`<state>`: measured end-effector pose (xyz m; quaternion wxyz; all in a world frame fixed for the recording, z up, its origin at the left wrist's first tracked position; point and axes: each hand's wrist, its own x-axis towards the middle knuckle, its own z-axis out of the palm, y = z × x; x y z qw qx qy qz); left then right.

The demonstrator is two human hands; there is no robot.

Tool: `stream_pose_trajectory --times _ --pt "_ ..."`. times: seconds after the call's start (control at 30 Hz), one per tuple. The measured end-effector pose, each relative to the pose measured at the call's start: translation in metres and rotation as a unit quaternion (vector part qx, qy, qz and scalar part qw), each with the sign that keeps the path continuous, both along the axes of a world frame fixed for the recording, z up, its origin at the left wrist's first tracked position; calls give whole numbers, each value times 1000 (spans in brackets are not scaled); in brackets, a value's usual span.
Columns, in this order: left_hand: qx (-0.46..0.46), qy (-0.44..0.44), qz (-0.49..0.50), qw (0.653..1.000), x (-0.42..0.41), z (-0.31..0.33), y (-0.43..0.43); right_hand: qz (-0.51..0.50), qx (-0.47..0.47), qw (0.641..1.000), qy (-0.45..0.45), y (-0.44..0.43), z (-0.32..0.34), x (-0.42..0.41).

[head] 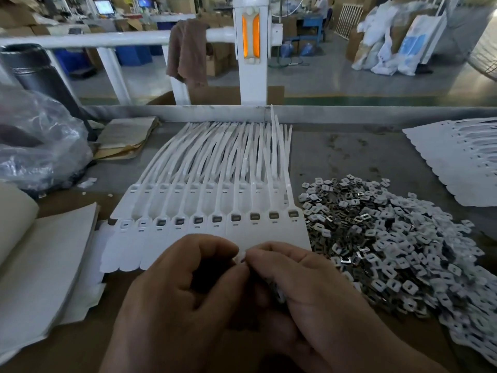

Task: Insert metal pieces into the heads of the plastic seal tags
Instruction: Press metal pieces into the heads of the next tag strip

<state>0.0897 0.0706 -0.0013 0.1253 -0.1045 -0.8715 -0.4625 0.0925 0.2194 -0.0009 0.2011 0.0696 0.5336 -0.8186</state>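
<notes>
At 9 o'clock a stack of white sheets (45, 259) lies flat, with a crumpled clear plastic bag (40, 141) at 10 o'clock and worn paper folders (126, 138) toward 11 o'clock. In the centre a joined strip of 10 white plastic seal tags (204, 238) lies flat, its tails fanning toward 12 o'clock. The 2 leftmost heads look pale and the other 8 dark.

At 6 o'clock the left hand (172, 286) and right hand (304, 292) meet fingertip to fingertip over the strip's near edge. Both pinch 1 small metal piece (241, 257) between them. The right hand's curled fingers also cup a clutch of pieces (277, 290).

At 3 o'clock a heap of metal pieces (390, 238) on the grey bench top (336, 157) touches the strip's right edge. At 2 o'clock another sheet of tags (457, 162) lies well apart.
</notes>
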Motion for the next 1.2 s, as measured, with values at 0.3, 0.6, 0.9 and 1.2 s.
stream_pose_trajectory --times 0.3,0.6,0.9,1.2 --pt "-51 48 -21 997 -4 -7 -6 -13 -17 1000 -9 -4 -4 -1" --pt "-173 107 11 979 -25 -5 -31 46 23 999 -11 -3 -3 2" --pt "-282 9 72 957 -87 -20 -93 129 24 991 -9 -3 0 2" --pt "-306 7 38 951 -94 -27 -103 132 13 991 -6 -2 -2 0"
